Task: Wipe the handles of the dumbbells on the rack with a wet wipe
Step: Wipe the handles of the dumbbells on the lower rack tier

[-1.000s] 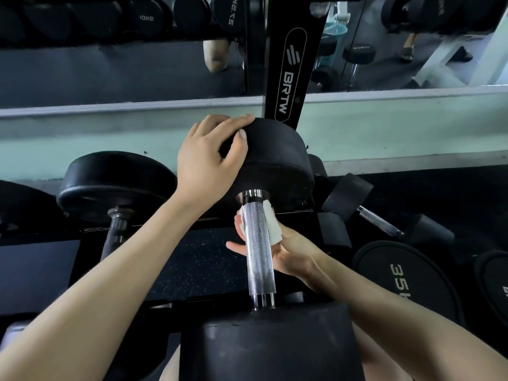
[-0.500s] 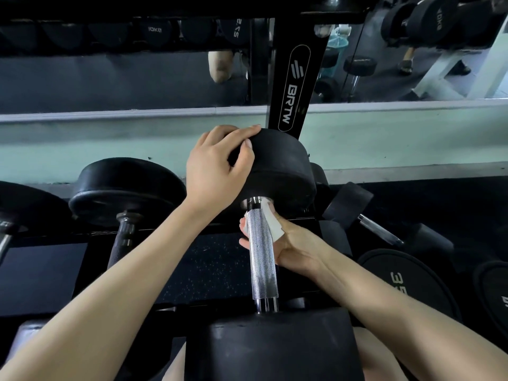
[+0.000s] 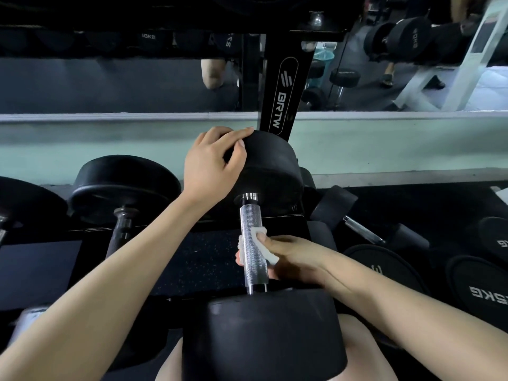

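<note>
Starting at the left, a neighbouring dumbbell (image 3: 123, 188) lies with its dark grip pointing toward the camera. Just right of it, the left hand (image 3: 211, 163) is cupped over the top of the far head (image 3: 275, 166) of the dumbbell being cleaned, fingers and thumb curled round its rubber edge. Behind that head rises the rack upright (image 3: 283, 97), marked BRTW. The knurled steel handle (image 3: 251, 221) runs from the far head down to the near head (image 3: 264, 339) at the bottom of the view. The white wet wipe (image 3: 265, 250) lies against the right side of the handle's lower half. It is pinned there by the thumb of the right hand (image 3: 294, 257), whose fingers reach beneath the bar. Their fingertips (image 3: 239, 258) show on its left side, seemingly with wipe over them. Farther right, black weights (image 3: 384, 270) lie low down.
</note>
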`<state>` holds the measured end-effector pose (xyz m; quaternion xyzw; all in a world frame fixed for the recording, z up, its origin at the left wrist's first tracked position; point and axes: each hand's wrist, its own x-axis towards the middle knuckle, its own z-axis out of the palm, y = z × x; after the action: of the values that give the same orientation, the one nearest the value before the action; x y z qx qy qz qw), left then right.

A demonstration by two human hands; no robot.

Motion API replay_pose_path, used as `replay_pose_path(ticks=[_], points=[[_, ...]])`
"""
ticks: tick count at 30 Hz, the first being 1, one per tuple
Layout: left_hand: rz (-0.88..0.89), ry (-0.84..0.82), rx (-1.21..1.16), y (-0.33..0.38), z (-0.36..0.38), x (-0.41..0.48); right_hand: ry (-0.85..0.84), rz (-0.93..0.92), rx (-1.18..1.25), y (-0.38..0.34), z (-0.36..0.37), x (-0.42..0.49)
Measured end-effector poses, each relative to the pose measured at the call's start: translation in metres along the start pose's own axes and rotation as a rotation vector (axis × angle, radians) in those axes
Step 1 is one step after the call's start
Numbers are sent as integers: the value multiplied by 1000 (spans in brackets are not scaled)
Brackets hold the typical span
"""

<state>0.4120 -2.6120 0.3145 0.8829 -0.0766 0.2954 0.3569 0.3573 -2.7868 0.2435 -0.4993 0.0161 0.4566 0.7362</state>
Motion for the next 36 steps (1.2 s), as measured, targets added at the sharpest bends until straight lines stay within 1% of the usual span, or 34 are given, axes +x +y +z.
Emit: replay_pose_path(ticks=[5, 9, 11, 13, 14, 16, 17, 19, 20, 21, 22, 24, 25, 26, 30, 32, 33, 35, 36], points=[[12, 15, -13, -1, 0, 1, 137, 32, -291, -2, 8, -10], [12, 16, -7, -1, 0, 1, 194, 58, -414, -6, 15, -19], [11, 9, -4, -1, -1, 0, 235, 51, -629, -9, 19, -24], [2, -18, -9, -1, -3, -2, 334, 27, -817, -12, 23, -29], [-11, -38, -11, -1, -4, -1, 398, -1, -843, -14, 24, -30], [-30, -67, 43, 4, -8, -1, 527, -68, -788, -18, 28, -31], [-33, -56, 94, 7, -12, -3, 584, -105, -761, -21, 32, -30], [-32, 33, 160, 21, -26, -14, 663, -187, -730, -26, 40, -28], [-32, 79, 155, 30, -34, -23, 687, -214, -704, -27, 44, -26], [-38, 79, 117, 38, -43, -34, 701, -233, -665, -28, 48, -25], [-65, 19, 51, 45, -50, -46, 700, -246, -628, -29, 51, -24], [-204, -195, -99, 53, -57, -66, 684, -230, -594, -33, 58, -20], [-274, -272, -147, 52, -57, -73, 671, -206, -600, -37, 62, -18], [-315, -312, -157, 49, -54, -77, 653, -180, -622, -40, 65, -16], [-420, -395, -75, 34, -39, -82, 479, -117, -721, -43, 72, -17], [-436, -444, 5, 35, -29, -82, 407, -118, -736, -41, 72, -29], [-432, -442, 49, 37, -26, -82, 379, -119, -754, -39, 73, -38], [-448, -405, 77, 42, -20, -80, 366, -152, -855, -33, 71, -58], [-466, -385, 62, 41, -18, -79, 401, -180, -943, -27, 71, -67]])
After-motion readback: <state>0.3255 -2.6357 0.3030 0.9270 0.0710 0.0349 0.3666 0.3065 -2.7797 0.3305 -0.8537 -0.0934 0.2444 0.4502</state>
